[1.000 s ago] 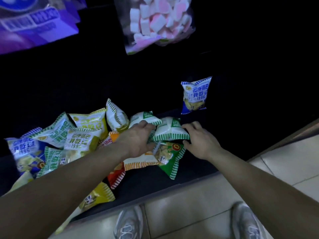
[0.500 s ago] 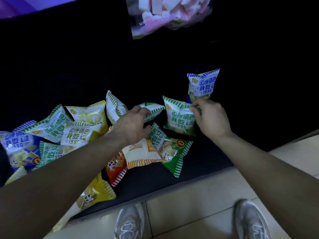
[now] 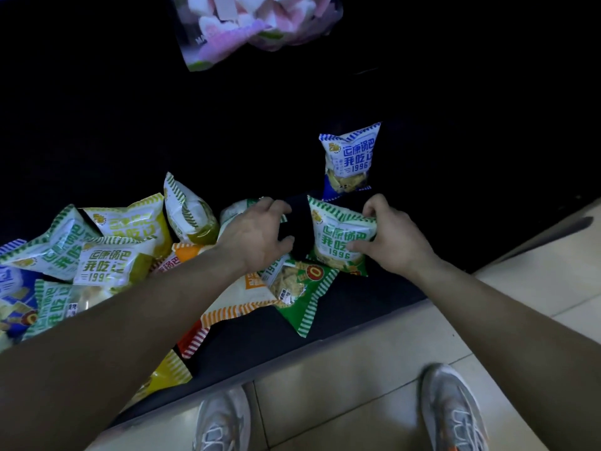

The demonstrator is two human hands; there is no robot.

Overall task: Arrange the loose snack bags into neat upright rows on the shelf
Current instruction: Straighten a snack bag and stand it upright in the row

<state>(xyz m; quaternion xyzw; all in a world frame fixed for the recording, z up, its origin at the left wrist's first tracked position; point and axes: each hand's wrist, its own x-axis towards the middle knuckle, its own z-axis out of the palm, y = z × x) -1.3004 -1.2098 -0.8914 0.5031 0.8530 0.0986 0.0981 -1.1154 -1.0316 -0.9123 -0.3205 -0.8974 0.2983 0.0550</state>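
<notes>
Snack bags (image 3: 107, 258) lie heaped at the left of the dark shelf (image 3: 357, 307). One green bag (image 3: 338, 236) stands upright further right, its right edge gripped by the right hand (image 3: 395, 237). The left hand (image 3: 257, 236) curls over a half-hidden bag (image 3: 239, 208). The bags look light, puffy and slippery, so side seams are probably the best hold.

Two hands show: a left hand (image 3: 257, 236) and a right hand (image 3: 390, 245). Two shoes (image 3: 224, 421) stand on the floor (image 3: 357, 369). One marshmallow bag (image 3: 257, 24) hangs above. On the shelf (image 3: 357, 304) are two blue bags (image 3: 349, 157), about five green bags (image 3: 341, 236), four yellow bags (image 3: 130, 219), one orange bag (image 3: 237, 297) and one red bag (image 3: 195, 336). The pile overlaps, so these counts are approximate.
</notes>
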